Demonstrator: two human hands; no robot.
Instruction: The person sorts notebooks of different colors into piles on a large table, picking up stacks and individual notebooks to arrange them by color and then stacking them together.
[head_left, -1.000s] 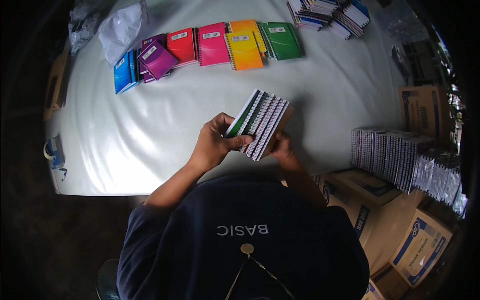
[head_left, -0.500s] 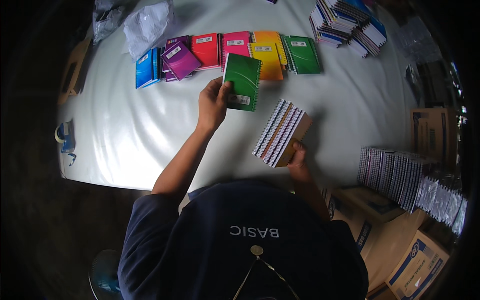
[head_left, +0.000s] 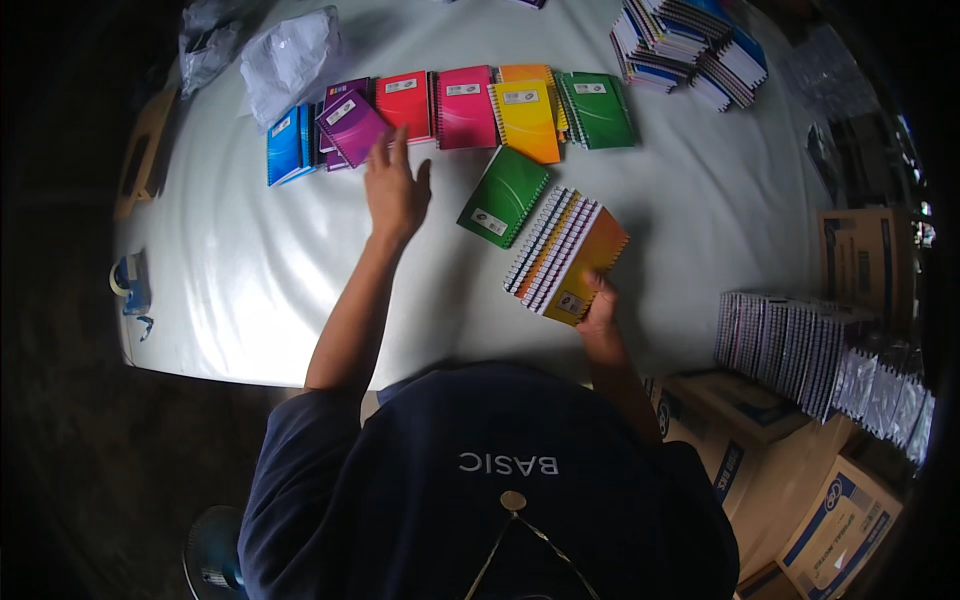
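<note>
My right hand (head_left: 600, 304) grips a stack of spiral notebooks (head_left: 572, 258), thumb on the yellow-orange top cover, white coil bindings facing up and left. Just left of that stack is a green notebook (head_left: 505, 197), free of my left hand; whether it touches the stack I cannot tell. My left hand (head_left: 397, 196) is open and holds nothing, its fingers reaching up to the lower edge of a tilted purple notebook (head_left: 352, 127). Beside this in the row are blue notebooks (head_left: 287, 146), a red one (head_left: 404, 106), a pink one (head_left: 465, 108), yellow ones (head_left: 526, 120) and green ones (head_left: 597, 110).
Crumpled clear plastic (head_left: 290, 62) lies at the far left. A heap of notebooks (head_left: 690, 50) sits at the far right. A tape dispenser (head_left: 131, 285) is at the left edge. Notebook stacks (head_left: 785, 345) and cardboard boxes (head_left: 840, 525) stand to the right.
My left hand has let go of the green notebook and moved left toward the purple one. The green notebook has come nearer and turned. The held stack has tipped, showing more yellow cover.
</note>
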